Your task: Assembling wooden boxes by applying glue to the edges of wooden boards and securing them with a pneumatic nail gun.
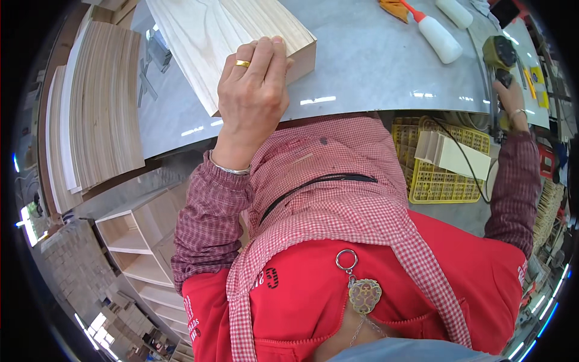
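Note:
A pale wooden box (pixel 205 45) lies on the grey tabletop (pixel 356 72), its near corner toward me. My left hand (pixel 253 84), with a gold ring on one finger, is closed over the box's near edge, fingers together on top. Far to the right, my right hand (pixel 511 99) is closed around the black end of an olive-green and black tool (pixel 499 53). The tool's exact kind is unclear, and it stands at the table's right side. A white squeeze bottle with a red nozzle (pixel 439 39) lies between the two hands.
Thin wooden boards (pixel 105 96) are stacked at the left. Metal pieces (pixel 148 78) lie beside the box. Below the table's right end, a yellow plastic crate (pixel 446 184) carries wood pieces (pixel 455 157), with a black cord (pixel 461 148) across it. Wooden box frames (pixel 142 235) stand lower left.

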`<state>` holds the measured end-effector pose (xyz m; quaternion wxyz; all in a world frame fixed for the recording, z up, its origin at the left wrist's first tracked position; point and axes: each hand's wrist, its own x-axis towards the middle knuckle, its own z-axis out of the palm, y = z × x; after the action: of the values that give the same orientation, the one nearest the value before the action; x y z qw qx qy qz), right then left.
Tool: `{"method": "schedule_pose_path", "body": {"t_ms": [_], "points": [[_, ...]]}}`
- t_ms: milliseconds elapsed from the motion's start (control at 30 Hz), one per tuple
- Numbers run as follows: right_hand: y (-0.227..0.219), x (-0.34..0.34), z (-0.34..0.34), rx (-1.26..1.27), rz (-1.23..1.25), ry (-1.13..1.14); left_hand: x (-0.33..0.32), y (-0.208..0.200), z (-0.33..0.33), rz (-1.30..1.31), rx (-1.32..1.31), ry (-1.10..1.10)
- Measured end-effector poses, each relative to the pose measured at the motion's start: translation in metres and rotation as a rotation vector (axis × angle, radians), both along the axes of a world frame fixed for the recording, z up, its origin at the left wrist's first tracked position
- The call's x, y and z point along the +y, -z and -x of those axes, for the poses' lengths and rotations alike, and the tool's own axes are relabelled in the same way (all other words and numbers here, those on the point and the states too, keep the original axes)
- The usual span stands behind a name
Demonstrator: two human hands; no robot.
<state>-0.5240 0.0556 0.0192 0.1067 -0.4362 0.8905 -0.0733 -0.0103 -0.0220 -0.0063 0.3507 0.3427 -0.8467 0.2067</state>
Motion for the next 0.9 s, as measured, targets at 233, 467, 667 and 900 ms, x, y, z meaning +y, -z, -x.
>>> {"method": "schedule_pose_path", "body": {"t_ms": [233, 467, 667, 900], "points": [[-0.106, 0.007, -0.179, -0.777, 0.271, -0.242, 0.001, 0.0, 0.001, 0.002, 0.024, -0.034], [-0.133, -0.018, -0.275, -1.021, -0.029, -0.376, 0.001, -0.002, 0.004, -0.018, 0.024, -0.016], [-0.128, -0.03, -0.272, -1.243, -0.2, -0.238, 0.0, 0.0, 0.007, 0.018, 0.039, -0.002], [-0.128, -0.032, -0.287, -1.143, -0.145, -0.224, 0.001, 0.0, 0.007, 0.006, 0.031, -0.017]]}}
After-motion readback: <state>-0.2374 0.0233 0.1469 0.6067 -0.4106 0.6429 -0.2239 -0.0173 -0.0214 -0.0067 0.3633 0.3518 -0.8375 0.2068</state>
